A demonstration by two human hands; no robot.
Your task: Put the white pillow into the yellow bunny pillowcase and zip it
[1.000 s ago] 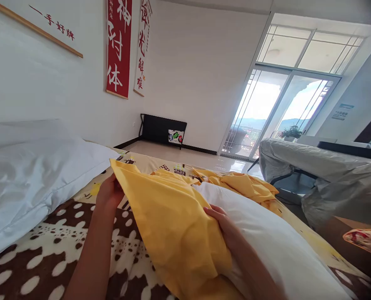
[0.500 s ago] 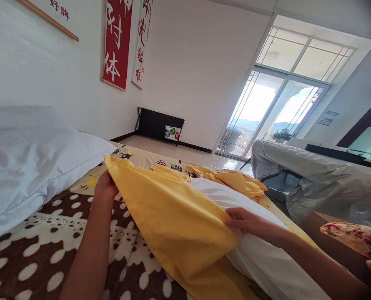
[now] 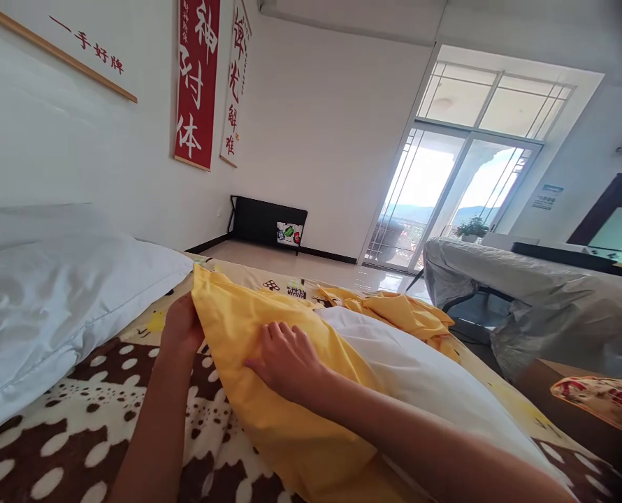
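Yellow cloth (image 3: 251,402) overlaps a white pillow (image 3: 431,370) on patterned bedding (image 3: 33,447), its far corner held in the left hand's (image 3: 182,325) closed fingers. The right hand (image 3: 291,360) has moved from the cloth's right edge to its middle, fingers curled; whether they grip cannot be told.

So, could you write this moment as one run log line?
left hand: holds yellow pillowcase edge; right hand: on yellow pillowcase, grip unclear; white pillow: partly under yellow pillowcase; second white pillow: at left
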